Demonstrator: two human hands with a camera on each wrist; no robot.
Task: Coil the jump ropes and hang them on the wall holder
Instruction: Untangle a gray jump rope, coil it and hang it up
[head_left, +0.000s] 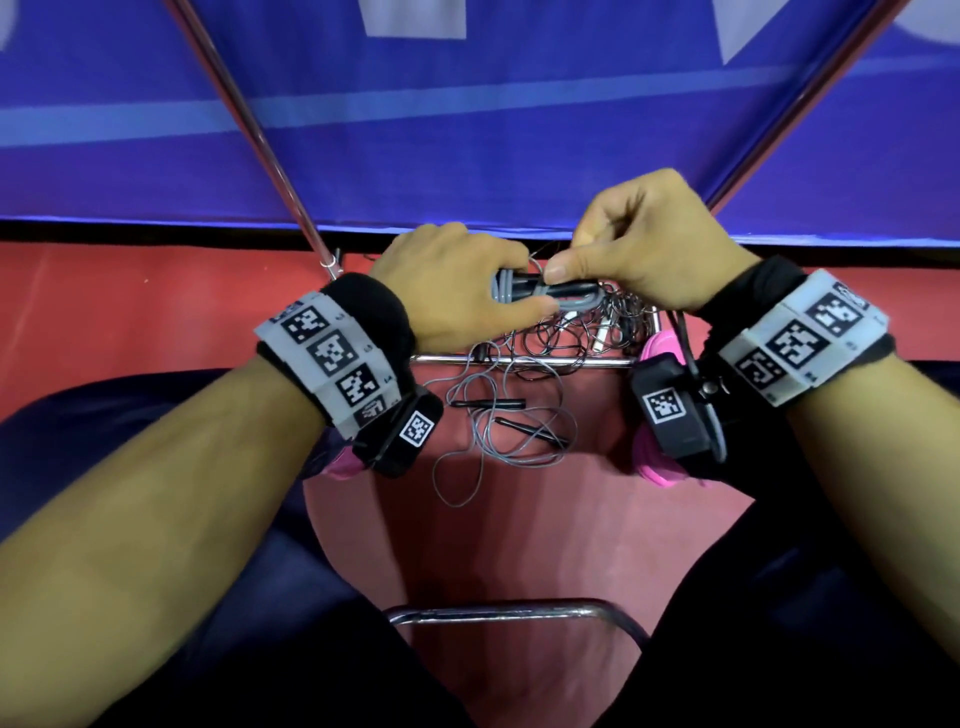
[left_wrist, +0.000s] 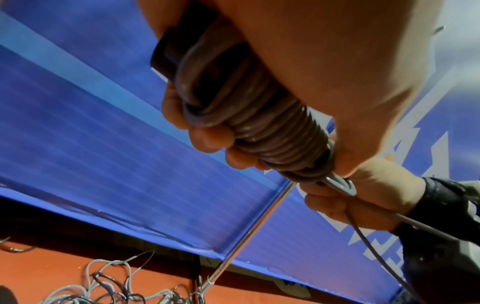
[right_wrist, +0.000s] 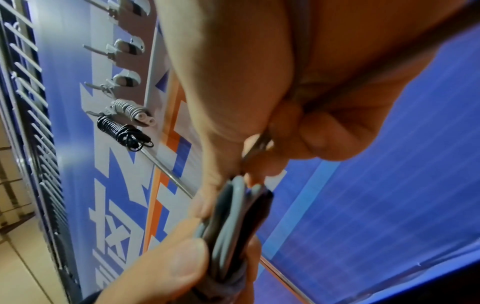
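Observation:
My left hand (head_left: 467, 291) grips a grey jump rope (head_left: 545, 299) wound in tight turns around its two black handles (left_wrist: 166, 55). The coil (left_wrist: 259, 131) fills the left palm. Close against it, my right hand (head_left: 563, 262) pinches the rope's loose end, and a small loop (left_wrist: 340, 183) sticks out of the coil's end. The rope's tail (left_wrist: 369, 236) runs past the right wrist. In the right wrist view the wall holder (right_wrist: 127, 46) shows a row of hooks, with a coiled white rope (right_wrist: 130, 111) and a coiled black rope (right_wrist: 118, 131) hanging on it.
A tangle of thin ropes (head_left: 561, 338) lies on the red floor below my hands. Another grey rope with black handles (head_left: 493, 415) is spread nearer to me. A chrome bar (head_left: 519, 360) crosses the floor, slanted metal poles (head_left: 249, 124) lean on the blue wall, and pink shoes (head_left: 657, 470) show.

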